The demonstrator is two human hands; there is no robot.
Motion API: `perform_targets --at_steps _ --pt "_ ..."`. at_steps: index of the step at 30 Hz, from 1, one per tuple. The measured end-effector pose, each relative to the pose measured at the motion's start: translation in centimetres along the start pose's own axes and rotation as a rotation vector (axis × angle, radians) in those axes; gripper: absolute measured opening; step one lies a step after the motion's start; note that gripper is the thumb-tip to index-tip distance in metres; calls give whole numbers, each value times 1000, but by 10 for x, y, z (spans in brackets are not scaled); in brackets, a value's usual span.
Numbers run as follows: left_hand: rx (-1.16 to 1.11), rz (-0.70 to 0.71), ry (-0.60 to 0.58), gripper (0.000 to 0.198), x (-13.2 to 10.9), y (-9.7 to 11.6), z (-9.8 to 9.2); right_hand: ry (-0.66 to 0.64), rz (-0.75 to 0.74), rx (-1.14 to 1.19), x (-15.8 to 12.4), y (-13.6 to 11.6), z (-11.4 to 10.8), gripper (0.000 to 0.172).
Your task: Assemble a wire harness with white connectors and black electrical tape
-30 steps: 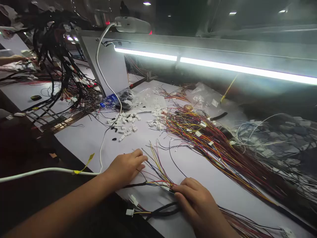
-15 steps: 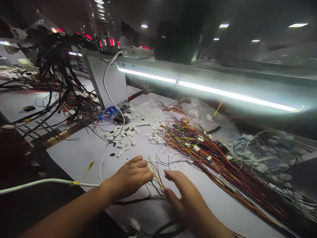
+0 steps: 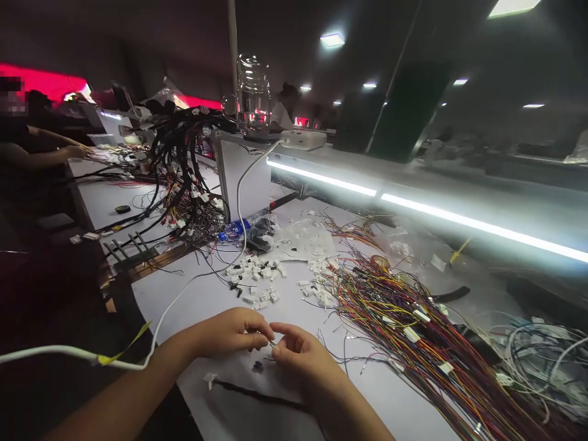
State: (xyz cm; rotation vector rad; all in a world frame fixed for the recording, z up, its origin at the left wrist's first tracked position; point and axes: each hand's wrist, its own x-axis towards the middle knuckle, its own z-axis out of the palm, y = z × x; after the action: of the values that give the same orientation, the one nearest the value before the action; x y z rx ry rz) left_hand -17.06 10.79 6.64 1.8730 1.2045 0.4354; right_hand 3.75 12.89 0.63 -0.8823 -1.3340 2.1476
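My left hand (image 3: pixel 234 332) and my right hand (image 3: pixel 305 358) meet fingertip to fingertip above the white tabletop. A thin wire (image 3: pixel 272 344) shows at the right thumb and forefinger, which are pinched on it. The left fingers are curled closed, and what lies inside them is hidden. Below the hands sits a small dark blue piece (image 3: pixel 258 365), too small to name. A dark sleeved cable (image 3: pixel 261 395) runs under my right hand, with a white connector (image 3: pixel 210 380) at its left end.
White connector housings (image 3: pixel 261 297) lie scattered beyond my hands. A large bundle of coloured wires (image 3: pixel 413 324) spreads to the right. A white cord (image 3: pixel 193 278) crosses at left. Behind are a light bar (image 3: pixel 427 211) and a glass jar (image 3: pixel 254 98). Another person's arm (image 3: pixel 41 156) is at far left.
The view has swung left. My hands, apart before with several coloured wires between them, are now together at the fingertips. The right hand has gone from spread to pinched.
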Motion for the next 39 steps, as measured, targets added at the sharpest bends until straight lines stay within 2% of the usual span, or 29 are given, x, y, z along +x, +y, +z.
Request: perform_targets --at_steps 3,6,9,13,15,19,20,22,24,25,27,29,33,36,39 --pt "-214 -79 103 27 5 -12 5 61 -70 -173 6 5 -7 46" --pt "-255 -248 327 33 19 -23 4 192 -193 -306 11 9 -17 43" --pt "-164 -343 518 40 39 -28 -6 247 -147 -92 14 10 -30 43" --pt "67 -279 633 36 68 -17 -12 280 -156 362 14 5 -44 35" --pt "136 -216 580 34 78 -4 -2 319 -119 536 12 0 -49 30" --pt "127 -55 287 30 81 21 41 323 -140 820 13 -7 -53 26" --pt "148 -38 257 31 79 24 52 313 -162 861 14 -8 -53 28" --pt "232 -67 219 32 74 25 68 348 -197 918 15 -8 -52 31" --pt "341 -118 161 22 68 21 75 430 -225 941 16 -6 -52 31" --pt "390 -126 121 20 66 18 74 457 -236 932 16 -5 -52 30" --pt "466 -114 76 31 65 13 66 455 -244 868 15 -4 -53 31" --pt "520 -103 150 40 73 10 52 404 -246 761 14 -4 -54 36" --pt "530 -135 414 32 112 4 24 365 -245 531 15 -4 -52 48" --pt "532 -145 449 34 147 -5 13 376 -252 384 16 -3 -51 47" --pt "552 -99 401 41 168 -15 14 362 -239 302 17 -2 -54 48"
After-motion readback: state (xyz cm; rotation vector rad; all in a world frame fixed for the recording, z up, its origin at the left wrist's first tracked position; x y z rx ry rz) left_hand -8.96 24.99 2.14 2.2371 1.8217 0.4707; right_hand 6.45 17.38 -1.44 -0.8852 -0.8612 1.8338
